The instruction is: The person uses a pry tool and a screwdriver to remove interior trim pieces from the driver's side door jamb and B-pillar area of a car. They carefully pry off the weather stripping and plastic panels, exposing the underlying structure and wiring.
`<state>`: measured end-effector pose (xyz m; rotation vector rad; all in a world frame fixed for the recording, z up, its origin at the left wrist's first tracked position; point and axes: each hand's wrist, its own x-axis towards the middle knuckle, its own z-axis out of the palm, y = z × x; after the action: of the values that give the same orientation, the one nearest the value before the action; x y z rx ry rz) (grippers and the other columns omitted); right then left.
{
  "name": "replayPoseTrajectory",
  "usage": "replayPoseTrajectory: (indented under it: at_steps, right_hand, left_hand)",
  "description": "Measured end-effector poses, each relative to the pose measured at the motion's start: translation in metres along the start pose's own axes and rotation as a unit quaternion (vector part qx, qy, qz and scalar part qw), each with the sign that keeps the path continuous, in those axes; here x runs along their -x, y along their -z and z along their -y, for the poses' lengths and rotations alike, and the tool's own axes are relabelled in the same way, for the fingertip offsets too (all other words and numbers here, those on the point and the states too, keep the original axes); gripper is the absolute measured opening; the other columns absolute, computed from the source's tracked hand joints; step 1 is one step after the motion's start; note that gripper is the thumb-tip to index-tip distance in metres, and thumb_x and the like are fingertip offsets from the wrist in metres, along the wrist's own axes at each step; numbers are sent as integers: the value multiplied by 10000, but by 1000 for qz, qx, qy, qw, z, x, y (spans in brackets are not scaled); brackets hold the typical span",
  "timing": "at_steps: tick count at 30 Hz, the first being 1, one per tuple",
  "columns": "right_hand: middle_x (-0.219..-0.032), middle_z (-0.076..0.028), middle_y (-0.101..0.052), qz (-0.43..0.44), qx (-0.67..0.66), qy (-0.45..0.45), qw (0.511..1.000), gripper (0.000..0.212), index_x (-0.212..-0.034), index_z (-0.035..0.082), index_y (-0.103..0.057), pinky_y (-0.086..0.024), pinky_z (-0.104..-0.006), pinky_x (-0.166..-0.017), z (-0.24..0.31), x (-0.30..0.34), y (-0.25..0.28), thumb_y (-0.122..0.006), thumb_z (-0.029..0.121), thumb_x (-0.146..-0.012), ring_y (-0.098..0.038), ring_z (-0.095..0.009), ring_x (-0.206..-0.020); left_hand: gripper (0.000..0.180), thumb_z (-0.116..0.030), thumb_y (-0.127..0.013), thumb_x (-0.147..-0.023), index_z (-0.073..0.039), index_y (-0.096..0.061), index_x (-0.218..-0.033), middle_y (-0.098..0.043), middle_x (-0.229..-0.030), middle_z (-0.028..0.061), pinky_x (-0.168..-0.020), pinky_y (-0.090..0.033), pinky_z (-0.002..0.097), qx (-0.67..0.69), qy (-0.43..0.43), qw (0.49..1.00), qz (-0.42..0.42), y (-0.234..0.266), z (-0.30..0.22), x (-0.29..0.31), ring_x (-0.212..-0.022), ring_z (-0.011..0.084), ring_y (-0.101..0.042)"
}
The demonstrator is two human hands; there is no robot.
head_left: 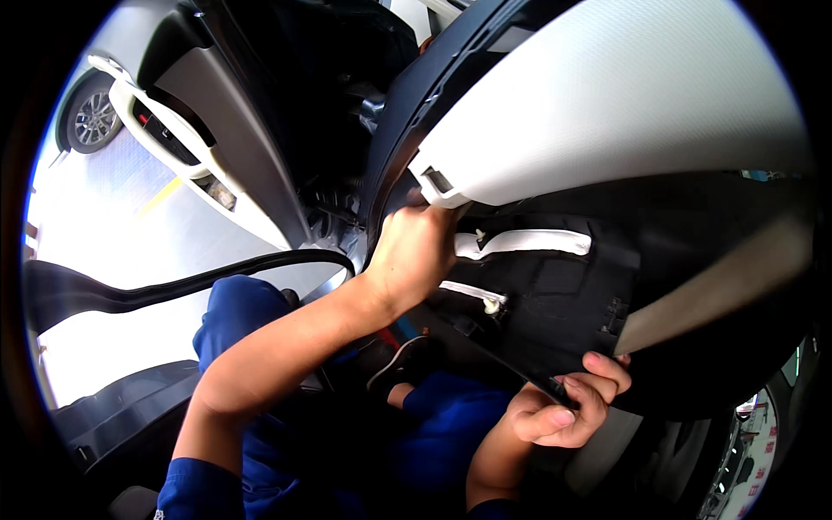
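Note:
A black car trim panel (555,282) lies with its back side up, bearing two white strips (542,243) and pale plastic clips (492,306). My right hand (576,403) pinches the panel's near edge at the lower right, thumb below and fingers curled over. My left hand (414,251) is closed beside the panel's left end, right under the corner of a large light-grey padded trim piece (607,95). Its fingertips are hidden there, so what they grip cannot be made out. That corner has a small rectangular slot (438,179).
An open car door (225,130) with a cream armrest stands at the left. A black rubber seal (234,265) curves across beside my knee (238,312). Another car's wheel (94,113) shows outside. A beige strap-like strip (719,286) slants at the right. My shoe (400,360) is below.

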<state>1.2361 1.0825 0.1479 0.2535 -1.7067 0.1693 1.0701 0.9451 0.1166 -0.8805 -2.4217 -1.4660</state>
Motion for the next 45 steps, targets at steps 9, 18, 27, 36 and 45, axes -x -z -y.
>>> replayPoseTrajectory:
  at_steps: [9,18,27,36,45]
  right_hand:
    - [-740,-85,-535,-9,21,-7,1000,328,-836,30,-530,-409,-536,-1084,7,0,-4,-426,266,-1038,-617,-287,-908]
    - [-704,-84,-534,-8,44,-5,999,312,-820,26,-527,-373,-569,-1138,8,-2,-5,-428,243,-1021,-641,-286,-881]
    - [-696,-66,-530,-2,53,3,999,303,-831,33,-522,-370,-581,-1138,5,-1,0,-416,240,-1025,-645,-272,-863]
    - [-724,-5,-533,-17,39,-35,998,344,-854,81,-575,-307,-588,-1155,8,3,-2,-495,374,-1016,-663,-239,-925]
    - [-732,-7,-539,-14,38,-36,999,332,-861,78,-579,-308,-580,-1157,9,3,0,-501,360,-1019,-660,-237,-934]
  left_hand:
    - [104,-21,-631,-931,55,-655,-998,-674,-823,273,-665,-560,462,87,-10,996,-34,18,-17,5,-768,438,-697]
    - [184,-103,-584,-987,73,-595,-1041,-656,-814,329,-708,-537,534,32,146,986,79,-30,23,16,-827,517,-659]
    - [267,-139,-576,-1027,42,-674,-856,-629,-734,276,-607,-504,495,123,76,987,-66,-14,-8,4,-729,446,-663]
    - [218,-51,-637,-924,53,-620,-1115,-669,-925,312,-725,-550,496,112,22,993,-43,11,-22,7,-837,483,-670]
    - [245,-24,-612,-946,112,-567,-1145,-691,-966,302,-764,-575,410,95,70,993,16,9,-12,12,-890,384,-743]
